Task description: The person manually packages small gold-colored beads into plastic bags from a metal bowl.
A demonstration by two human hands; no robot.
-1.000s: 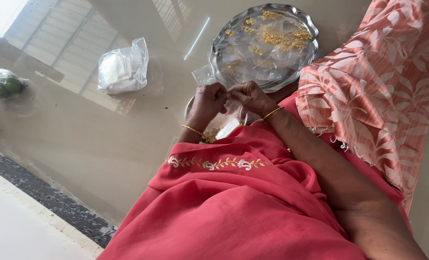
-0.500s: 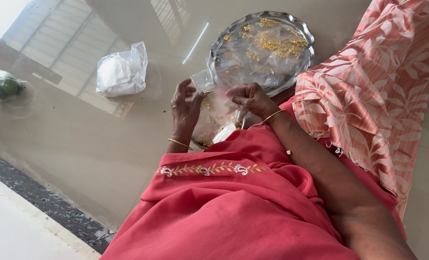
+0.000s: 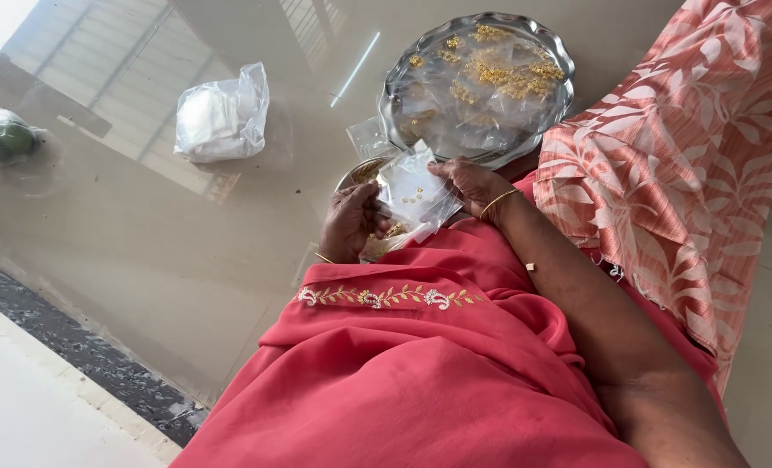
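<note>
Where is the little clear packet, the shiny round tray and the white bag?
clear packet (image 3: 413,195), head view, middle of its plastic face
round tray (image 3: 392,91), head view, bare left rim
white bag (image 3: 217,117), head view, middle of the bundle

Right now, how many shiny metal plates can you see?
2. One big round plate lies on the floor, covered with small packets. A smaller plate peeks out behind the hands; others may be hidden.

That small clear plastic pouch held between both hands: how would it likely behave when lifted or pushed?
The clear pouch looks thin and creased, so probably floppy, sagging unless pinched as the left hand and right hand do. It holds only a few tiny gold bits, so likely very light. Its glossy film may slide easily on the shiny floor.
</note>
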